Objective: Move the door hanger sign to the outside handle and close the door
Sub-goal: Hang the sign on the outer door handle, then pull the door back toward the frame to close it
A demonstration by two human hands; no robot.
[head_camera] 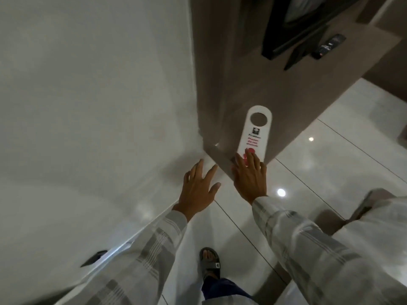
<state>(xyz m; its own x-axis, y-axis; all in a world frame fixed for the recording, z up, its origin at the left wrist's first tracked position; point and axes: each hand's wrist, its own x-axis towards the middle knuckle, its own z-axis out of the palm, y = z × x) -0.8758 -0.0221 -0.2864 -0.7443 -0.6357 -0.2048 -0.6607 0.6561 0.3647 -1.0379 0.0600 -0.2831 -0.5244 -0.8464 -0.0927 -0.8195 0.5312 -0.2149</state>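
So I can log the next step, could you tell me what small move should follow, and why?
Probably curl the right hand round the door hanger sign: its straight fingers only lie on the sign's lower end, the sign hangs on no handle, and the left hand is open beside the door.

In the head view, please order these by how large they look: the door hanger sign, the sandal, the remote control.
1. door hanger sign
2. sandal, partly hidden
3. remote control; it lies farther from the camera, so its true size is unsure.
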